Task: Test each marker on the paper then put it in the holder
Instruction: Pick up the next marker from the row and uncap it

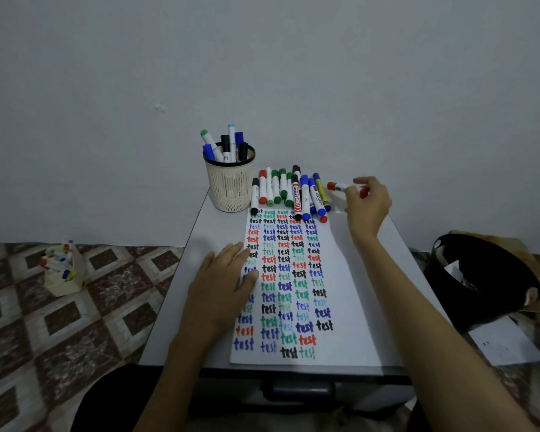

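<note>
A grey table (206, 219) is overlaid by a paper (343, 307) filled with coloured "test" words, its left column partly hidden under the left hand (222, 285), which is laid flat, its grip slack and empty. A holder (229, 188) of markers is stood beside a row of markers (293, 191) laid across the paper's far edge. Just right of the row, a red marker (340, 186) is pinched in the right hand (367, 204)'s grip, its barrel half hidden by the fingers.

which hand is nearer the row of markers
Right. The right hand, pinching a red marker, is just right of the row; the left hand rests on the paper, nearer the person.
</note>
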`<action>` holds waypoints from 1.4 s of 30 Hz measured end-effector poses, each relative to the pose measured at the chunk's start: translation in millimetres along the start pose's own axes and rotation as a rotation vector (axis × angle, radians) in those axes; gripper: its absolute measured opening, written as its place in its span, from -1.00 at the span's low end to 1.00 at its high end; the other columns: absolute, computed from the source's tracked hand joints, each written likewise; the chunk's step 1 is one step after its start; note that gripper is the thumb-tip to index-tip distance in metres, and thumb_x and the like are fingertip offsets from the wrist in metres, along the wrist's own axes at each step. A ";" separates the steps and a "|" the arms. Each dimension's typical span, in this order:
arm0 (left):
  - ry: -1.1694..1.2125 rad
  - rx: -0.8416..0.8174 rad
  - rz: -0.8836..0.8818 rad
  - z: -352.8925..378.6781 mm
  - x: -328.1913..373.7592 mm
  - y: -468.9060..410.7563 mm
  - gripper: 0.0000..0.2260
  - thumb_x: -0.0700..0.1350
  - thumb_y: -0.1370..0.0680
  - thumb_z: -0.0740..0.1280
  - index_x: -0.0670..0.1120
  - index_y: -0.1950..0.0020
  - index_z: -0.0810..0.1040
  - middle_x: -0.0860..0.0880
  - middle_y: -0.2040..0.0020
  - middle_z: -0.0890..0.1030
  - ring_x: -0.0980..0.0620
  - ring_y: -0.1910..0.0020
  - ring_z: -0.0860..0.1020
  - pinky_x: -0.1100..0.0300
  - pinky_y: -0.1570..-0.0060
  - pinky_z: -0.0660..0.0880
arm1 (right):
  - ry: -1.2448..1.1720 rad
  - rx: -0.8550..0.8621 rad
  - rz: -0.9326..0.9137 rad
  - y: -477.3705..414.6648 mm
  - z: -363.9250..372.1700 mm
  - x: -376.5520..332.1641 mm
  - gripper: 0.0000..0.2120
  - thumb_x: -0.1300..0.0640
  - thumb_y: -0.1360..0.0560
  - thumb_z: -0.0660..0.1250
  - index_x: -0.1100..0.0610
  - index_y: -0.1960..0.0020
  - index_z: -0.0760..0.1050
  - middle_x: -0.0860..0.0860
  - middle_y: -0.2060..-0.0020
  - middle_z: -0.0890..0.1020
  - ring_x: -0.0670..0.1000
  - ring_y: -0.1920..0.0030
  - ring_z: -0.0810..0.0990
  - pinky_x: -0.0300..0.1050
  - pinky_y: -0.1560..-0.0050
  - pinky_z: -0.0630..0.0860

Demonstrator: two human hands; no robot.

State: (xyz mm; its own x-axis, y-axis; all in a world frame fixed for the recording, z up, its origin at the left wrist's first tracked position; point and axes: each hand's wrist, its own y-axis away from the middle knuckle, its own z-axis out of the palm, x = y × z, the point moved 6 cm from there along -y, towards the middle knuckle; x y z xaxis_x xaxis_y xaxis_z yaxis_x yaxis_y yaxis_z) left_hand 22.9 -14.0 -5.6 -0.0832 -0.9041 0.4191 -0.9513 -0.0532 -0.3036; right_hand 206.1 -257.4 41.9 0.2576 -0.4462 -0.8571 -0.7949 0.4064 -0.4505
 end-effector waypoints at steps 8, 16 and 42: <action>0.237 0.101 0.104 -17.1 18.2 6.2 -0.46 0.23 -0.56 0.05 0.02 -0.48 0.19 0.06 -0.41 0.34 0.14 -0.34 0.35 0.08 -0.27 0.38 | -0.652 -0.349 0.214 87.7 -37.0 -57.9 -0.73 0.06 -0.57 0.28 0.30 0.02 0.55 0.05 0.35 0.58 -0.03 0.42 0.55 -0.23 0.37 0.56; 0.281 0.086 0.305 -28.4 43.9 16.5 -0.59 0.12 -0.59 0.02 -0.06 -0.27 0.45 0.00 -0.02 0.57 0.09 0.08 0.57 0.18 0.14 0.56 | -0.734 -0.768 0.314 175.6 -27.9 -73.4 -0.71 0.08 -0.50 0.34 0.31 -0.03 0.53 0.13 0.30 0.61 0.01 0.37 0.58 -0.17 0.35 0.57; 0.520 0.018 0.357 -30.1 45.8 17.7 -0.71 0.03 -0.57 0.12 -0.10 -0.07 0.54 -0.03 0.26 0.62 0.11 0.31 0.58 0.37 0.33 0.45 | -0.785 -0.859 0.272 184.1 -22.0 -78.5 -0.90 0.35 -0.47 0.39 0.40 0.17 0.55 0.18 0.43 0.56 0.04 0.48 0.50 -0.19 0.39 0.52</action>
State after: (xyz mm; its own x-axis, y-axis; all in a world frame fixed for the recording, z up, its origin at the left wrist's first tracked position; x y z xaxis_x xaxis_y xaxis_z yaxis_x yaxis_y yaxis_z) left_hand -6.7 -43.5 34.0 -0.5325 -0.5432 0.6491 -0.8334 0.2023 -0.5143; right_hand 27.4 -165.1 31.8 0.0516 0.3026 -0.9517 -0.9057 -0.3873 -0.1722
